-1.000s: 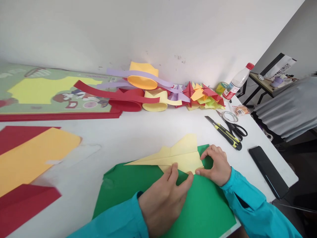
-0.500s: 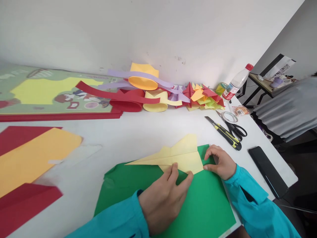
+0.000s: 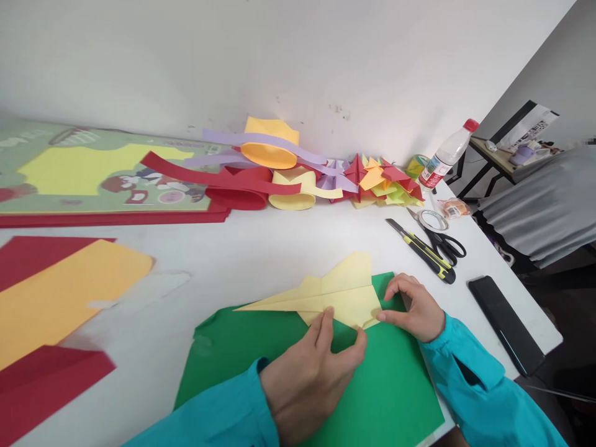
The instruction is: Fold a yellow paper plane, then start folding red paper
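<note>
A pale yellow folded paper plane (image 3: pixel 333 290) lies on a green paper sheet (image 3: pixel 386 391) near the table's front edge, its nose pointing left. My left hand (image 3: pixel 311 372) pinches the plane's near wing flap between thumb and fingers. At the plane's tail corner, my right hand (image 3: pixel 414 307) has its fingers curled and the thumb and fingertips pressed on the paper. Both arms wear teal sleeves.
Orange and red sheets (image 3: pixel 60 298) lie at the left. Paper stacks (image 3: pixel 93 180), curled paper strips (image 3: pixel 261 167) and folded shapes (image 3: pixel 377 180) line the wall. A utility knife (image 3: pixel 421 251), scissors (image 3: pixel 442 242), tape roll (image 3: pixel 431 219), bottle (image 3: pixel 447 154) and black phone (image 3: pixel 505 323) sit at the right.
My left thumb has closed further in on the near wing flap, and the right hand has shifted slightly along the tail corner. The plane stays where it was.
</note>
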A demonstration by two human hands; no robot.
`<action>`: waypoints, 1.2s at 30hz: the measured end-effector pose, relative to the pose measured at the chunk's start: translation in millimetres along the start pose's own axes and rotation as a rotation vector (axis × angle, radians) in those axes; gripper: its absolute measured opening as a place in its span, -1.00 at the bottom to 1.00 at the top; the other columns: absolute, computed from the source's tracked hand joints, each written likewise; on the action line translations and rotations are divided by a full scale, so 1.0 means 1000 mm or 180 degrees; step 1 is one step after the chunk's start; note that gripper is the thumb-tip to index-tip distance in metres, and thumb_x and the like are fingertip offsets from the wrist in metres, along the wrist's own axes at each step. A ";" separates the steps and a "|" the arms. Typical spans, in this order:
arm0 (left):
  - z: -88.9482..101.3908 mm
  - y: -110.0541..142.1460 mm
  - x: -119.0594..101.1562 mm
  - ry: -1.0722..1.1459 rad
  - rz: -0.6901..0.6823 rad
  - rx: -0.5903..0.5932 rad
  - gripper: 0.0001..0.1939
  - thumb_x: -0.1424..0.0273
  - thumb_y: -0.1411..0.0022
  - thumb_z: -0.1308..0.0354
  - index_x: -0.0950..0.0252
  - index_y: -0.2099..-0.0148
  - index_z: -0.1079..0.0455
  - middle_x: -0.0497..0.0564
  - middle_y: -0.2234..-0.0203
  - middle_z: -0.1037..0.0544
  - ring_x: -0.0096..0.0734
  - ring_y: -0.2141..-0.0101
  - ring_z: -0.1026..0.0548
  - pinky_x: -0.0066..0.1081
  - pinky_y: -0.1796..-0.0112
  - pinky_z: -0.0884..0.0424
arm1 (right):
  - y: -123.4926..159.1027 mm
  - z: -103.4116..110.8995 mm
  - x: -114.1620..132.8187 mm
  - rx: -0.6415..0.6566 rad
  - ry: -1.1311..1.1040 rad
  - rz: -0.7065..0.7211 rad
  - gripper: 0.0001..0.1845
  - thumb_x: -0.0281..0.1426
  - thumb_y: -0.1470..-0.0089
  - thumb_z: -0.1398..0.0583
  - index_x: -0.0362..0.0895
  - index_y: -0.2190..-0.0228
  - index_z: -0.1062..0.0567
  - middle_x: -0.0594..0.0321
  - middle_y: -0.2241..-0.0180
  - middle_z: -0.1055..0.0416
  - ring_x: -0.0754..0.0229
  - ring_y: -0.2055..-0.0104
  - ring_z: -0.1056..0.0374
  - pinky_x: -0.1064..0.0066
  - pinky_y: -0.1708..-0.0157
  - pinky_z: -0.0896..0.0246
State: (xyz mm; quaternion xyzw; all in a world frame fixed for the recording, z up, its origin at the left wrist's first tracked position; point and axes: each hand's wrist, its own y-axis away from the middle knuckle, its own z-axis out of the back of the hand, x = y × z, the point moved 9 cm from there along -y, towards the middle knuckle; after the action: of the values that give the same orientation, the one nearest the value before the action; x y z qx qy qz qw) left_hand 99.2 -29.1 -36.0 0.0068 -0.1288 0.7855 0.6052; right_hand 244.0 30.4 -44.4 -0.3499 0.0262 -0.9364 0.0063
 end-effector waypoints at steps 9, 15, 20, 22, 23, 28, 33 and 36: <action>-0.004 0.003 -0.003 -0.0002 -0.0105 -0.0049 -0.65 0.26 -0.20 0.01 0.18 0.01 -0.40 0.04 -0.17 -0.20 0.10 0.06 -0.36 0.09 0.09 -0.21 | 0.003 -0.006 0.007 -0.0090 0.0622 -0.0109 -0.65 -0.13 0.27 -0.34 -0.07 0.51 -0.39 0.26 0.36 -0.31 0.09 0.24 -0.21 0.22 0.24 -0.03; -0.001 0.003 0.000 -0.0014 0.0140 -0.0015 -0.53 0.20 -0.21 0.04 0.11 -0.17 -0.19 0.04 -0.16 -0.22 0.07 0.00 -0.32 0.06 0.06 -0.18 | 0.003 -0.008 0.006 -0.0045 0.0710 -0.0151 -0.68 -0.17 0.25 -0.34 -0.06 0.51 -0.38 0.28 0.36 -0.31 0.10 0.24 -0.21 0.24 0.25 -0.03; 0.001 0.003 0.002 0.0013 0.0159 -0.0015 -0.55 0.26 -0.21 0.04 0.15 -0.15 -0.23 0.01 -0.14 -0.25 0.09 0.01 -0.32 0.03 0.07 -0.19 | 0.000 -0.005 0.002 0.0087 0.0504 -0.0129 -0.71 -0.31 0.28 -0.37 -0.07 0.51 -0.38 0.31 0.37 -0.32 0.12 0.24 -0.22 0.24 0.22 -0.04; 0.001 0.003 0.002 0.0031 0.0137 -0.0022 -0.55 0.26 -0.21 0.04 0.17 -0.14 -0.24 0.02 -0.14 -0.26 0.12 0.02 -0.32 0.03 0.07 -0.19 | -0.001 -0.004 0.002 0.0110 0.0383 -0.0078 -0.75 -0.34 0.25 -0.36 -0.07 0.52 -0.37 0.31 0.38 -0.32 0.13 0.25 -0.23 0.25 0.23 -0.05; 0.001 0.004 0.002 0.0040 0.0115 -0.0020 -0.55 0.25 -0.20 0.04 0.18 -0.14 -0.25 0.03 -0.13 -0.27 0.14 0.02 -0.32 0.04 0.07 -0.19 | -0.001 -0.004 0.002 0.0121 0.0333 -0.0055 -0.76 -0.34 0.24 -0.35 -0.07 0.53 -0.37 0.31 0.38 -0.32 0.13 0.25 -0.23 0.25 0.23 -0.06; 0.001 0.004 0.003 0.0021 0.0042 -0.0034 -0.58 0.28 -0.20 0.03 0.18 -0.11 -0.28 0.07 -0.02 -0.37 0.08 0.06 -0.36 0.01 0.07 -0.20 | -0.001 -0.004 0.002 0.0157 0.0248 -0.0026 -0.78 -0.34 0.22 -0.34 -0.07 0.53 -0.38 0.30 0.38 -0.32 0.12 0.24 -0.22 0.25 0.22 -0.06; 0.002 0.004 0.005 0.0072 0.0123 -0.0062 -0.59 0.29 -0.21 0.04 0.16 -0.10 -0.28 0.02 0.03 -0.38 0.05 0.05 -0.36 -0.03 0.06 -0.22 | -0.001 -0.004 0.002 0.0159 0.0242 -0.0022 -0.79 -0.35 0.23 -0.34 -0.07 0.53 -0.39 0.31 0.38 -0.32 0.13 0.24 -0.23 0.25 0.21 -0.06; 0.001 0.004 0.005 0.0069 0.0169 -0.0028 -0.58 0.28 -0.22 0.05 0.12 -0.13 -0.25 0.01 -0.01 -0.36 0.03 0.05 -0.35 -0.02 0.06 -0.23 | -0.002 -0.004 0.001 0.0161 0.0233 -0.0023 -0.76 -0.37 0.26 -0.36 -0.07 0.53 -0.38 0.31 0.39 -0.32 0.14 0.24 -0.23 0.26 0.22 -0.06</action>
State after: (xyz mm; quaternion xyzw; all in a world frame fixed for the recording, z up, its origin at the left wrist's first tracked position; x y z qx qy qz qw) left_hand 94.0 -25.4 -34.9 -0.0079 -0.1258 0.8008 0.5855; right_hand 240.5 32.1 -46.5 -0.3151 0.0014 -0.9490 0.0107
